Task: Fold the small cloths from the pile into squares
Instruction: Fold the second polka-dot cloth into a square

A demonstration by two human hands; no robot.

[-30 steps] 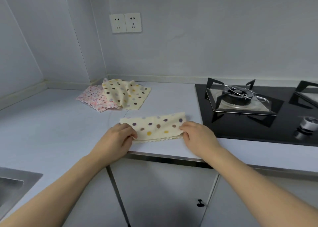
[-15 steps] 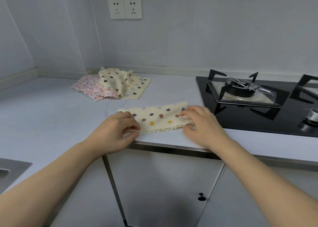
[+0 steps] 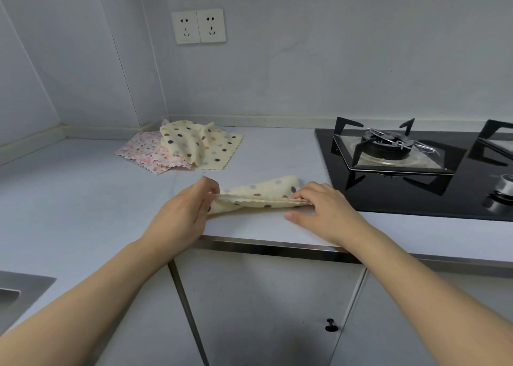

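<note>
1. One long pale table [image 3: 83,199] runs along the wall and turns the corner at the far left, with grey cupboard doors [image 3: 263,310] under its front edge.
2. Set into the table on the right is a black gas hob [image 3: 416,199], with a burner under dark pan supports [image 3: 385,146] and a metal knob [image 3: 503,189] near its right end.
3. A corner of a steel sink [image 3: 16,296] shows at the lower left.
4. Back near the corner lies the pile of small cloths [image 3: 180,148]: a cream spotted cloth, rumpled, lies over a pink flowered one, both flat on the table.
5. Near the front edge, between the two hands, is the cream spotted cloth [image 3: 258,196] being folded. Its far part lies on the table, and its near scalloped edge is raised and doubled back over the rest.
6. The left hand [image 3: 183,213] pinches the cloth's left end, fingers curled round the edge with the thumb on top.
7. The right hand [image 3: 324,210] holds the right end, fingertips closed on the lifted edge and thumb stretched out low beside the table.
8. On the wall above the pile sit two white sockets [image 3: 198,25], side by side.
9. Smallest of all, a dark round knob [image 3: 331,325] is on one cupboard door.
</note>
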